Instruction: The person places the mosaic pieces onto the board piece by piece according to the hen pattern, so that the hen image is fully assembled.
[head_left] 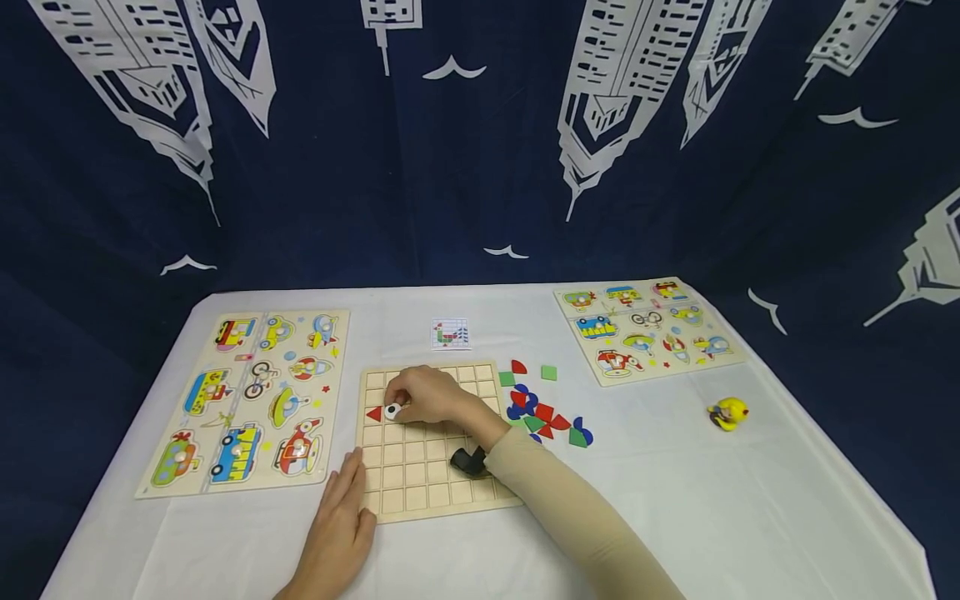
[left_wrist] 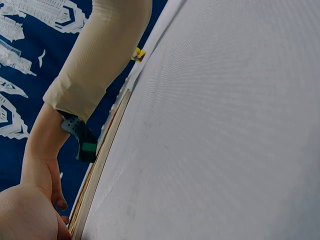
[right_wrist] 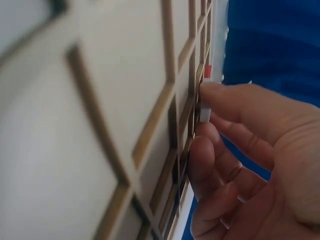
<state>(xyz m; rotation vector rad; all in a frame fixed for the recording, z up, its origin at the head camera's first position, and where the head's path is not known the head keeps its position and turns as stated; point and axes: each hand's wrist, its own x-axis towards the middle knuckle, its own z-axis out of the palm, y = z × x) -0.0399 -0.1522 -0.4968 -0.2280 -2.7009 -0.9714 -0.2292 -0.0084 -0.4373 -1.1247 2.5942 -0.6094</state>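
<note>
A wooden grid board [head_left: 416, 497] lies at the middle of the white table. My right hand [head_left: 435, 395] is over its upper left part, pinching a small white tile with a black dot [head_left: 392, 411] between thumb and fingers. In the right wrist view, that white tile [right_wrist: 205, 113] is at the grid's surface; whether it is fully seated is hidden. Just left of it, a red triangle tile [head_left: 374, 414] sits in a cell. My left hand [head_left: 339, 527] rests with extended fingers along the board's left edge near its lower corner.
Loose red, green and blue tiles [head_left: 544, 412] lie right of the board. A small pattern card [head_left: 451, 333] is behind it. Picture puzzle boards stand left [head_left: 281, 446] and back right [head_left: 648, 367]. A yellow duck toy [head_left: 727, 413] sits on the right.
</note>
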